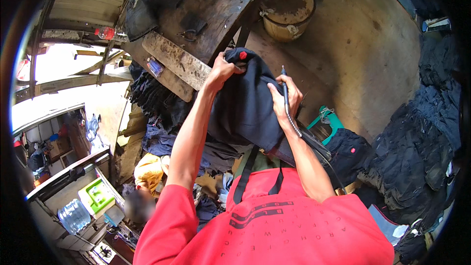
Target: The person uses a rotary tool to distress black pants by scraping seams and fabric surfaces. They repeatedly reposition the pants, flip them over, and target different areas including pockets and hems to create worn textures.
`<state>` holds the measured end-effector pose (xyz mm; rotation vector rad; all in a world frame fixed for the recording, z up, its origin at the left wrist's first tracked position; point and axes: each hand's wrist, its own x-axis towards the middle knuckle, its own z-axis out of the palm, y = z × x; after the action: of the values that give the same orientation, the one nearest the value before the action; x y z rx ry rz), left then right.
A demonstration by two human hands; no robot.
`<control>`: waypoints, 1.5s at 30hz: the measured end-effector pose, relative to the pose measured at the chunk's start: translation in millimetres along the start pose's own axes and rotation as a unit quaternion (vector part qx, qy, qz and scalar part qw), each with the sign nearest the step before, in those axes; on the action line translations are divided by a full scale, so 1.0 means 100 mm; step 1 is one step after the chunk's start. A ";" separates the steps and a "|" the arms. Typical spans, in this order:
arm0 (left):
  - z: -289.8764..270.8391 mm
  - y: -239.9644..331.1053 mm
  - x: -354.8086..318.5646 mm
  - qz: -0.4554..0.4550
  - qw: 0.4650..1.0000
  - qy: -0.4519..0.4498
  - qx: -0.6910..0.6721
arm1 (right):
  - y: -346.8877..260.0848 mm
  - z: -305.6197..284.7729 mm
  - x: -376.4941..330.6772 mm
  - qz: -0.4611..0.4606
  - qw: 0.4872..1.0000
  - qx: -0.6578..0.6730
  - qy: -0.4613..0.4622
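A dark garment [248, 103], black or navy, hangs in front of me from the bench side down toward my lap. My left hand [226, 71] pinches its upper corner beside a small red tag [243, 55]. In my right hand [289, 97] is a slim, pen-shaped rotary tool [285, 88], its thin tip pointing away from me. A ribbed metal sheath runs from its rear end back along my right forearm. The right fingers lie close against the garment's right edge; whether they also grip the cloth, I cannot tell.
A wooden bench [216, 5] stands ahead on the left, with a worn plank [176, 59] beside it. Further off is a round bucket [289, 14]. A green plastic stool [331, 122] and heaps of dark clothes [412, 142] lie right. A person in yellow [149, 172] is at lower left.
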<state>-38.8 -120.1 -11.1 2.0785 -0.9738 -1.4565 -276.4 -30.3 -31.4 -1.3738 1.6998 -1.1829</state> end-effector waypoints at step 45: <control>0.03 -0.82 -0.54 0.483 0.802 0.278 0.215 | -0.22 -0.25 -0.38 -0.221 0.960 -0.013 -0.169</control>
<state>-27.8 -25.4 -33.6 1.6034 -1.7964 -0.0917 -280.6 11.3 -4.1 -1.9153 1.2073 -1.0743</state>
